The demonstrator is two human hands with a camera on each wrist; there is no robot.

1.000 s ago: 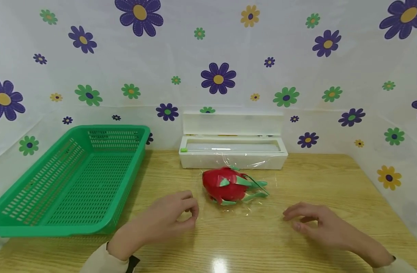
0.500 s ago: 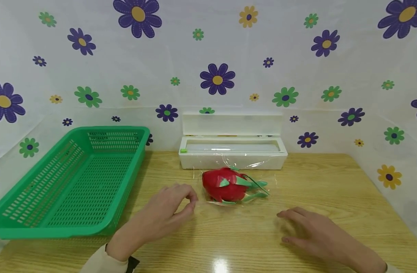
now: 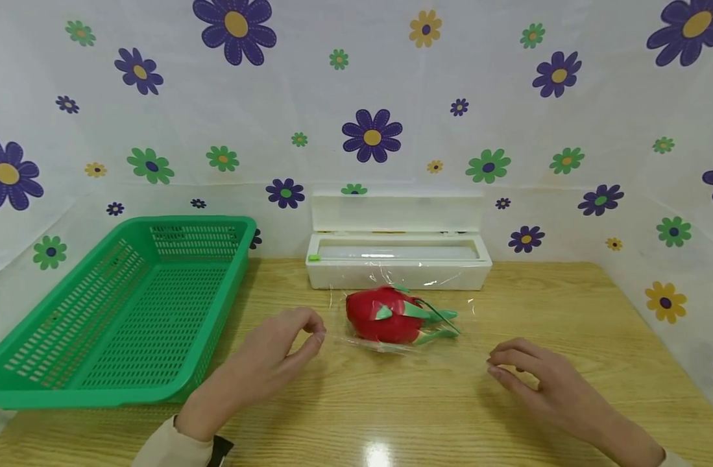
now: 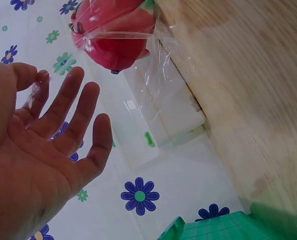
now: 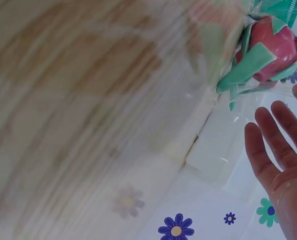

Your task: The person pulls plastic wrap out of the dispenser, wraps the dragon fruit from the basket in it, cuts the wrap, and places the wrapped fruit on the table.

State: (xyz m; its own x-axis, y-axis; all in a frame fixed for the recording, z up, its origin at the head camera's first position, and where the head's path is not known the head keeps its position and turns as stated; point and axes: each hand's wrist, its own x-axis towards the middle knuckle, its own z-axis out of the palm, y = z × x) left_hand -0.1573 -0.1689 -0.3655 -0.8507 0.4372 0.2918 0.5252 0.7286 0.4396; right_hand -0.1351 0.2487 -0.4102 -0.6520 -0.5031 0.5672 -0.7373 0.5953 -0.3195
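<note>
1. Pinching the film [image 3: 391, 347] edge: left hand [image 3: 268, 363] has thumb and forefinger pressed together on a corner of it, just left of the fruit [image 3: 391, 316]. In the left wrist view the other fingers [image 4: 83, 112] are straight and slightly spread.
2. Right hand [image 3: 537, 383] sits right of the fruit, near the desk's [image 3: 391, 415] front edge, fingers loosely curled in the head view. Right wrist view shows fingers [image 5: 268, 150] straight and a little apart. Cannot tell if it touches the film.
3. Fruit: red dragon fruit with green scales, mid-desk, lying on the clear film, hands apart from it on either side.
4. Film runs from the dispenser [image 3: 397, 259] forward under the fruit; near edge is lifted off the desk on the left side.
5. Dispenser: white box, lid up, at the desk's back edge, just behind the fruit.
6. Basket [image 3: 122, 311]: green, perforated, on the desk's left side, well apart from the fruit.
</note>
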